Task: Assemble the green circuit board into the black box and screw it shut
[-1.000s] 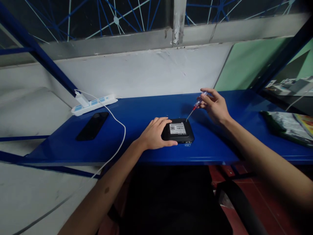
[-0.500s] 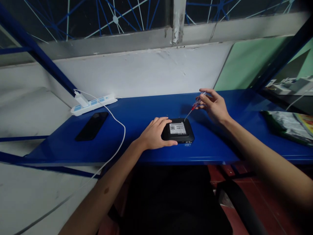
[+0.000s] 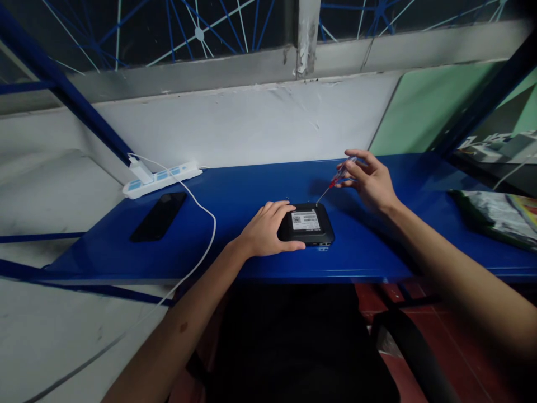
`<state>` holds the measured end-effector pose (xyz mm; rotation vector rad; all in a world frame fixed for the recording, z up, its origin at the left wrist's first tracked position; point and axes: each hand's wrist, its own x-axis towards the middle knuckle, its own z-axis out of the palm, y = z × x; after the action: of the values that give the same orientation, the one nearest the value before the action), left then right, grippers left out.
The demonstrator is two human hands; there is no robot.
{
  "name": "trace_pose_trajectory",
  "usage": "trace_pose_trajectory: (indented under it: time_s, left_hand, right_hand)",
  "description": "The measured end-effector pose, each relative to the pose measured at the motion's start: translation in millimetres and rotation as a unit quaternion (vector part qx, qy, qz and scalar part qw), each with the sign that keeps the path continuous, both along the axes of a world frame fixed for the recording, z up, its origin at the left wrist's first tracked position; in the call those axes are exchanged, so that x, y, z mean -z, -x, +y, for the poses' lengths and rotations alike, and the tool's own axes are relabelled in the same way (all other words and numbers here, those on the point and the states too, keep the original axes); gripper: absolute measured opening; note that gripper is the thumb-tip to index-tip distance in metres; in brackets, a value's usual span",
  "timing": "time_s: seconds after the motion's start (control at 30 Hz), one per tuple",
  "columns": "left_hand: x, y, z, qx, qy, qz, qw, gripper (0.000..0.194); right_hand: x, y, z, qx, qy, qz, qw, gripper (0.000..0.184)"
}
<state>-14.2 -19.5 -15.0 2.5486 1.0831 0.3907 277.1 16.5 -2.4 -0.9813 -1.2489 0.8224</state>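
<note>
A small black box-shaped electronic device with a white printed label and ports along its near edge lies flat on the blue table. My left hand grips its left side, fingers over the far edge and thumb along the near one. In my right hand is a screwdriver with a clear and red handle, pinched in the fingers. Its thin shaft slants down to the left, and the tip meets the device's far right corner. Tiny bits, perhaps screws, lie just behind the device.
On the left are a black phone and a white power strip with a charger plugged in. A white cable runs from it over the table's front edge. At the right lies a shiny packet. A chair armrest is below.
My right hand and the screwdriver handle have shifted very slightly, with the tip still at the same corner. The left hand keeps its hold on the device.
</note>
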Motion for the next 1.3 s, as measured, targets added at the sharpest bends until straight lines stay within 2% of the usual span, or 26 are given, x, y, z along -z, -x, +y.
trace_pose_trajectory:
  time_s: [0.13, 0.57, 0.77, 0.93, 1.3]
  left_hand:
    - [0.8, -0.2, 0.0, -0.003, -0.004, 0.005, 1.000, 0.097]
    - [-0.1, -0.4, -0.4, -0.001, -0.004, 0.003, 1.000, 0.096]
    - [-0.9, -0.8, -0.6, -0.002, -0.001, 0.006, 1.000, 0.096]
    - [0.9, 0.3, -0.2, 0.000, -0.006, 0.002, 1.000, 0.094]
    - [1.5, 0.2, 0.1, 0.006, -0.014, 0.002, 1.000, 0.093]
  right_hand:
    - [-0.3, 0.9, -1.4, -0.007, 0.003, -0.021, 1.000, 0.049]
    - [-4.2, 2.8, -6.1, -0.035, 0.008, 0.007, 0.999, 0.043]
    - [-1.0, 1.5, -5.2, -0.044, 0.008, -0.026, 0.999, 0.043]
    - [-1.0, 0.7, -3.7, -0.023, -0.009, -0.056, 0.998, 0.043]
    - [2.8, -2.9, 3.0, 0.038, -0.040, -0.040, 0.998, 0.042]
